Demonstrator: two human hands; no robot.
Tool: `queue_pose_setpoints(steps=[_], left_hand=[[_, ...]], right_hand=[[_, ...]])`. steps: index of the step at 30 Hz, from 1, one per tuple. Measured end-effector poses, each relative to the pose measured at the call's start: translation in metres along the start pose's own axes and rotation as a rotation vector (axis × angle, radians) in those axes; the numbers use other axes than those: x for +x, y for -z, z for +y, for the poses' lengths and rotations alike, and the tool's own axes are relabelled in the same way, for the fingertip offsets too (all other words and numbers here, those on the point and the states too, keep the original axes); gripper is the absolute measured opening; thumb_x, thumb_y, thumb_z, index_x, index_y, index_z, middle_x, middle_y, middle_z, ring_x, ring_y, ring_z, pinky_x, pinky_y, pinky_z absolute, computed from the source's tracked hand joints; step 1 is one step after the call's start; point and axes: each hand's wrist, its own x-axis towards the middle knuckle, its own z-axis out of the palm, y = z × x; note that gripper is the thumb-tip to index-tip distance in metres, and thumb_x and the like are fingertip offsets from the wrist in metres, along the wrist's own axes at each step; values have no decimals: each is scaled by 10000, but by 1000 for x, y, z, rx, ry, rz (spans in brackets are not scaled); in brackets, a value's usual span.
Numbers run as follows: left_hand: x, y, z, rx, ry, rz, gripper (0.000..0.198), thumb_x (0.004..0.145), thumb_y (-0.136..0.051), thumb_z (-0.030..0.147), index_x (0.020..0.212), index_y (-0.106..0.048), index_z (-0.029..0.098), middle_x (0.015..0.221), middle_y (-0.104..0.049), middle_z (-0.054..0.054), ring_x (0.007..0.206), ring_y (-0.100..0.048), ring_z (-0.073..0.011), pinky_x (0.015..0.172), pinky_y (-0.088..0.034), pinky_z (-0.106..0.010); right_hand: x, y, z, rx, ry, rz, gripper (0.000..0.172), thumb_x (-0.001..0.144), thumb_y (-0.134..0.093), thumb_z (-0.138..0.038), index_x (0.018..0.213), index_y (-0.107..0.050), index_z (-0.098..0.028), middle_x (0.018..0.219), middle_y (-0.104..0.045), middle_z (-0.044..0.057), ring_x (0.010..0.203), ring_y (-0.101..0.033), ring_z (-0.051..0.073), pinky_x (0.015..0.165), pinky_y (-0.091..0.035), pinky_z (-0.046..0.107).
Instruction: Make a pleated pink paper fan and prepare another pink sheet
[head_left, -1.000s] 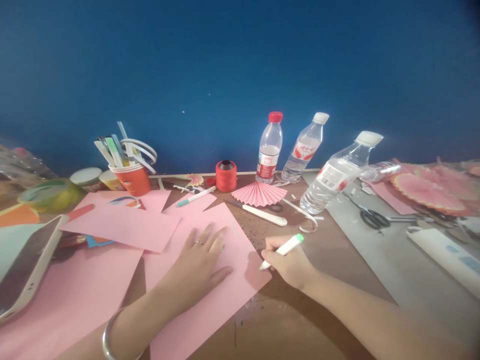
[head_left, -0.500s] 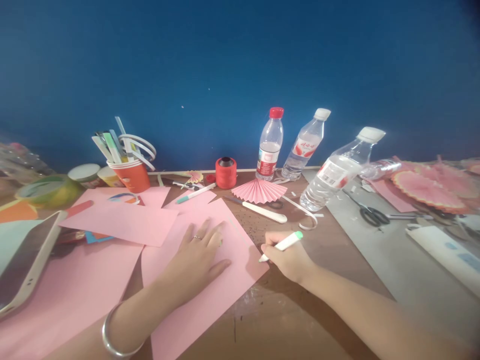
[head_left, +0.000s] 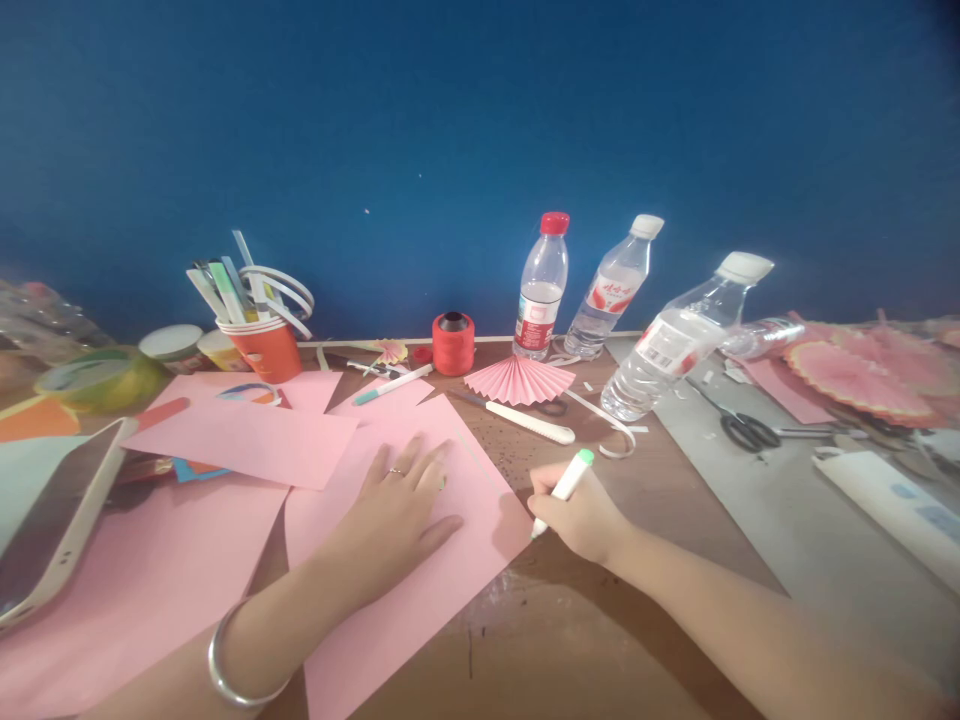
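Observation:
My left hand lies flat on a sheet of pink paper, fingers spread. In my right hand is a white marker with a green end, gripped between thumb and fingers. Its tip points down at the paper's right corner; whether it touches cannot be made out. A faint green line runs along the sheet's upper right edge. Beyond my hands lie a pleated pink paper fan and a white utility knife.
Three bottles stand behind, the nearest a tilted clear bottle. A red thread spool and an orange cup of markers are at the back. Scissors lie right on a grey mat. A phone sits at left.
My right hand has tilted the marker more upright, and its tip has moved slightly right and down to the paper's corner. My left hand stays flat on the sheet.

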Motion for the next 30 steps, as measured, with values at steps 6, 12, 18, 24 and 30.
queue_pose_setpoints(steps=[6, 12, 18, 24, 30], left_hand=[[0, 1, 0, -12, 14, 10, 539, 916, -363, 447, 1387, -316, 189, 1396, -432, -105, 1375, -174, -304, 1059, -193, -563], [0, 2, 0, -13, 12, 4, 521, 912, -365, 454, 1354, -356, 179, 1395, -434, -110, 1373, -183, -310, 1051, -198, -572], [0, 3, 1, -20, 8, -7, 437, 911, -357, 475, 1218, -484, 191, 1455, -346, -77, 1372, -178, -319, 1054, -198, -574], [0, 0, 0, -25, 9, 12, 488, 915, -348, 470, 1314, -409, 195, 1446, -361, -85, 1374, -176, -309, 1065, -186, -567], [0, 3, 2, -21, 14, -3, 525, 913, -367, 455, 1354, -351, 172, 1432, -383, -94, 1369, -190, -321, 1042, -220, -580]], right_hand=[[-2, -1, 0, 104, -50, -9, 257, 639, -468, -134, 458, -298, -200, 415, -404, -46, 458, -506, 123, 433, -297, 215], [2, 3, -1, 106, -54, -5, 260, 587, -476, -129, 413, -294, -195, 373, -303, -64, 384, -329, 75, 394, -214, 215], [13, 7, 5, 448, -194, 116, 242, 589, -506, -211, 426, -326, -198, 410, -397, -55, 334, -352, 71, 344, -174, 205], [8, 8, -3, 177, -91, -21, 257, 590, -491, -143, 409, -317, -198, 356, -341, -63, 371, -378, 83, 383, -223, 210], [5, 7, -4, 125, -66, -64, 262, 621, -479, -151, 422, -315, -200, 364, -388, -54, 393, -451, 103, 393, -240, 211]])
